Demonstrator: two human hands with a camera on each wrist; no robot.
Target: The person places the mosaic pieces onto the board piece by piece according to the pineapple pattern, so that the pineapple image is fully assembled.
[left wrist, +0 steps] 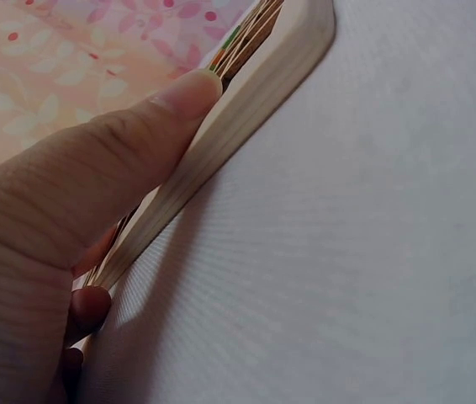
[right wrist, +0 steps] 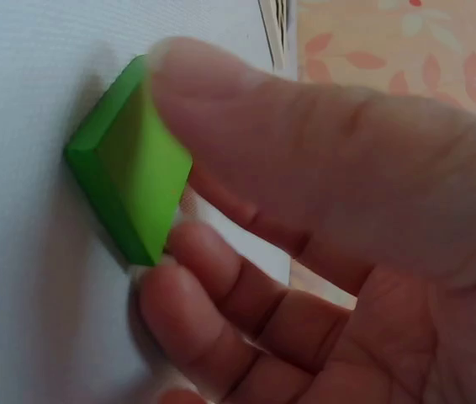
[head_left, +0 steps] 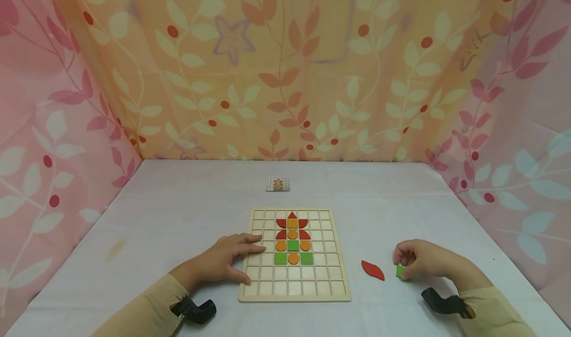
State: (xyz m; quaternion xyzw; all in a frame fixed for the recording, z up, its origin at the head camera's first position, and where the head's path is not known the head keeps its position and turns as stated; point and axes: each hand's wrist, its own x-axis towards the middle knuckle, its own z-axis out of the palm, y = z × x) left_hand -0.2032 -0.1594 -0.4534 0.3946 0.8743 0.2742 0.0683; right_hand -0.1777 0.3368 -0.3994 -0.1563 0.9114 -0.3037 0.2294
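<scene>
A wooden grid board (head_left: 265,287) lies on the white table. On it, red, orange and green pieces form an upright figure, with a red triangle (head_left: 292,215) at the top and green squares (head_left: 280,258) in its lowest row. My left hand (head_left: 218,260) rests on the board's left edge, fingers stretched over the grid; in the left wrist view the thumb (left wrist: 129,139) lies against the wooden rim. Right of the board, my right hand (head_left: 428,261) pinches a green square block (right wrist: 158,181) at the tabletop, the thumb covering one corner.
Between the board and my right hand lies a red leaf-shaped form (head_left: 372,270). A small card (head_left: 278,184) with a grid and coloured picture lies behind the board. Patterned cloth (head_left: 285,79) stands behind the table and along both sides.
</scene>
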